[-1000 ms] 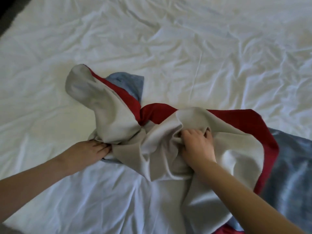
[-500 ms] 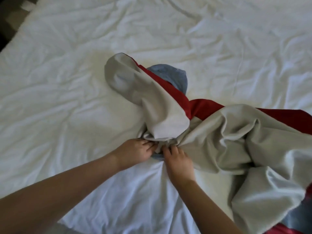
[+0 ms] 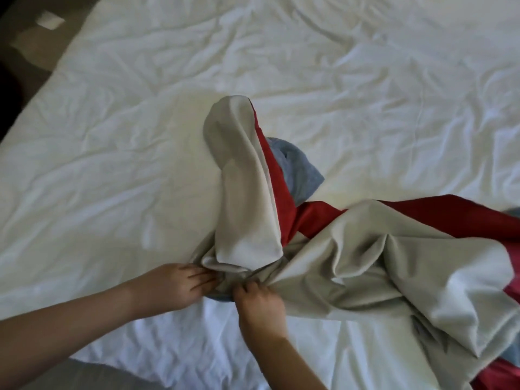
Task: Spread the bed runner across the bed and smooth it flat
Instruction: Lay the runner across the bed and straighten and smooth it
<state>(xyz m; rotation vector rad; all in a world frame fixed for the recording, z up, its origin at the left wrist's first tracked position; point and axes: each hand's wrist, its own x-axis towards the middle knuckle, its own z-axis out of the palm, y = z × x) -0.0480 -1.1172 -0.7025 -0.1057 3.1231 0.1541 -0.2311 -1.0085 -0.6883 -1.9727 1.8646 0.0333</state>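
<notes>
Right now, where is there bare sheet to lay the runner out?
Bare white sheet lies left of the upright fold, and across the far side beyond the bed runner. Crowded: the right, under bunched fabric, and the near edge around the left hand and right hand.

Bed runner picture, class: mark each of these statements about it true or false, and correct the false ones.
1. The bed runner lies flat and smooth across the bed. False: it is bunched and twisted in a heap.
2. Both hands touch the runner at its near edge. True: the left hand and the right hand meet the cloth side by side.
3. The runner shows beige, red and blue-grey cloth. True.
4. The white sheet under it is perfectly smooth. False: it is creased all over.
5. Most of the runner's bulk lies to the person's left. False: it trails to the right, out of the picture.
</notes>
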